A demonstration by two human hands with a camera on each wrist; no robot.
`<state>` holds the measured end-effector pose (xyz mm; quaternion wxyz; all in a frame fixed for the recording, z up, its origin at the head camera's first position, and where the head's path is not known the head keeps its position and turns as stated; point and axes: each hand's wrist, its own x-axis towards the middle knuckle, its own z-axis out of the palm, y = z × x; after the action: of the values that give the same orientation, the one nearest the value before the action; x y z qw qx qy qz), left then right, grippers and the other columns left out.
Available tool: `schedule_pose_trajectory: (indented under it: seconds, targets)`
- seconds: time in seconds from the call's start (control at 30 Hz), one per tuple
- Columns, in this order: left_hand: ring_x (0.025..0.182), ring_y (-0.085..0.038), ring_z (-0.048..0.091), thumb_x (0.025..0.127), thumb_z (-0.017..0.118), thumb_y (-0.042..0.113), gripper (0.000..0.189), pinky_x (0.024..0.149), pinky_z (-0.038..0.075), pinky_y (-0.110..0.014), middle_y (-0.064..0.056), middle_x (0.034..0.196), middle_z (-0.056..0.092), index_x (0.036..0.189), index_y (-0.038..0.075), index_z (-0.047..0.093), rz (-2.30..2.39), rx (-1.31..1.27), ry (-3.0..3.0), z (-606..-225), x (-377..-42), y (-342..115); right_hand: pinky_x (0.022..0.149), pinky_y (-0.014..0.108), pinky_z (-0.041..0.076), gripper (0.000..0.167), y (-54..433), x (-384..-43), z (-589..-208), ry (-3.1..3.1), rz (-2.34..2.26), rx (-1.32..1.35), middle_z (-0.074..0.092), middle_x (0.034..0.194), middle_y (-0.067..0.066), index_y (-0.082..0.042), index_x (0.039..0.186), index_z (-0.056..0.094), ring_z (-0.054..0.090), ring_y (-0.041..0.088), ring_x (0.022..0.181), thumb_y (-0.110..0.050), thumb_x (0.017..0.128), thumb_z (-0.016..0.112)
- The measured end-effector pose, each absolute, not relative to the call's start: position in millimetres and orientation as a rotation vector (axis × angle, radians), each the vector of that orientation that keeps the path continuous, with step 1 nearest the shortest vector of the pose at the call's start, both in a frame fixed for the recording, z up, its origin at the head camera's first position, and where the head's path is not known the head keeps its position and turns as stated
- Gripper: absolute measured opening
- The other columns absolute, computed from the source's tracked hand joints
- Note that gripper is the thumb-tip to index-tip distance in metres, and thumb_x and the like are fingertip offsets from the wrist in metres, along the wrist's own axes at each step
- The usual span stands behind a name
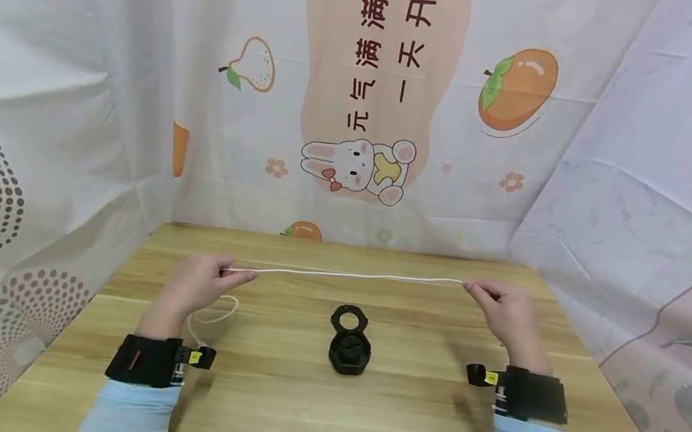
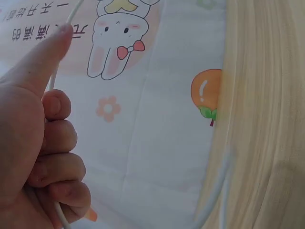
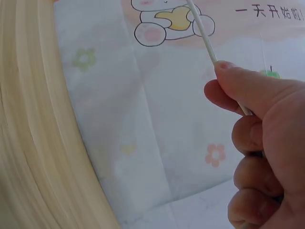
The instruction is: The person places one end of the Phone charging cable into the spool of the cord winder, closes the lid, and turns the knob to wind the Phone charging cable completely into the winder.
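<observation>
A thin white cord [image 1: 339, 274] runs nearly straight across the head view between the two raised hands. My left hand [image 1: 201, 285] grips it, with fingers curled and the thumb along the cord; a length leaves the bottom of the fist in the left wrist view and loops below the hand. Opposite, my right hand [image 1: 505, 315] pinches the cord between thumb and forefinger, the other fingers curled into the palm. Between and below the hands, a small black hexagonal case [image 1: 349, 353] lies opened on the table, its lid [image 1: 349, 319] with a round hole tipped back.
The wooden table [image 1: 295, 419] ends at a printed white curtain [image 1: 247, 124] behind, with more cloth hanging at both sides. Each wrist wears a black strap with a small camera.
</observation>
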<state>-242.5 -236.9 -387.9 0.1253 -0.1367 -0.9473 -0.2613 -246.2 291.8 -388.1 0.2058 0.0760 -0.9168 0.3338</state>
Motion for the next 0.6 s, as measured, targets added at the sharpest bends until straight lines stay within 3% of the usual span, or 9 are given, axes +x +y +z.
schedule_pose_trajectory:
  seconds: [0.3, 0.6]
  targets:
    - [0.051, -0.017, 0.034, 0.095, 0.061, 0.062, 0.062, 0.049, 0.031, -0.032, 0.004, 0.058, 0.034, 0.063, 0.013, 0.041, -0.926, -0.176, -2.735, -391, -239, -276, 0.083, 0.057, 0.050, 0.049, 331, -242, -395, -2.580, 0.902, -0.016, 0.071, 0.116, 0.022, -0.002, 0.118, 0.075, 0.064, 0.042, 0.107, -0.046, 0.103, 0.059]
    - [0.049, -0.017, 0.032, 0.093, 0.053, 0.072, 0.066, 0.047, 0.024, -0.031, 0.003, 0.056, 0.032, 0.064, 0.015, 0.038, -0.640, 0.028, -2.696, -386, -233, -290, 0.080, 0.055, 0.050, 0.050, 334, -241, -393, -2.580, 0.868, -0.039, 0.071, 0.116, 0.021, -0.006, 0.117, 0.077, 0.064, 0.040, 0.105, -0.050, 0.101, 0.059]
